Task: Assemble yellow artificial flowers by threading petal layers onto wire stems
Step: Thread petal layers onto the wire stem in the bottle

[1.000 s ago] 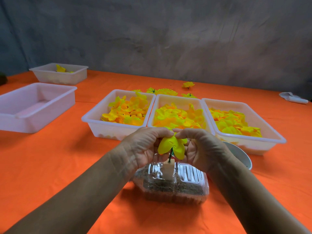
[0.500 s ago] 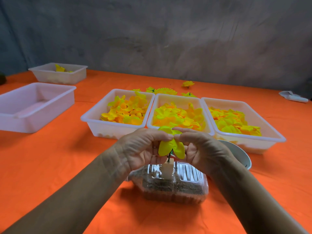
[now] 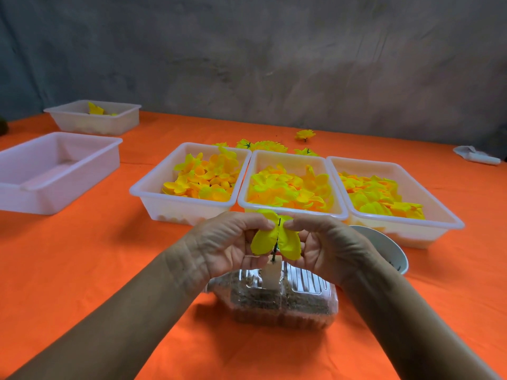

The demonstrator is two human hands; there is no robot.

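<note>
In the lower centre of the frame both hands pinch one yellow petal layer (image 3: 275, 239) between them: the left hand (image 3: 233, 244) holds its left lobe, the right hand (image 3: 326, 246) its right lobe, with the thin wire stem (image 3: 277, 237) poking up through the middle. The stem stands in a small pale block (image 3: 273, 274) on top of a clear plastic container (image 3: 277, 300) filled with something brown.

To do this step well, I would judge, keep the pull even on both lobes so the hole slides straight down the wire — a lopsided tug could bend the stem or tear the fabric. Seat the layer flat before reaching for another.

Counted: three white trays of loose petals side by side across the middle — left tray (image 3: 153, 193), centre tray (image 3: 288, 211), right tray (image 3: 439, 226). Two more trays sit at the left edge, the nearer tray (image 3: 35, 187) showing no petals, the far tray (image 3: 82, 124) holding a few. One white bowl (image 3: 384, 248) peeks out behind the right wrist. Finished flowers (image 3: 263, 145) lie behind the trays, perhaps five; I cannot tell exactly.
</note>
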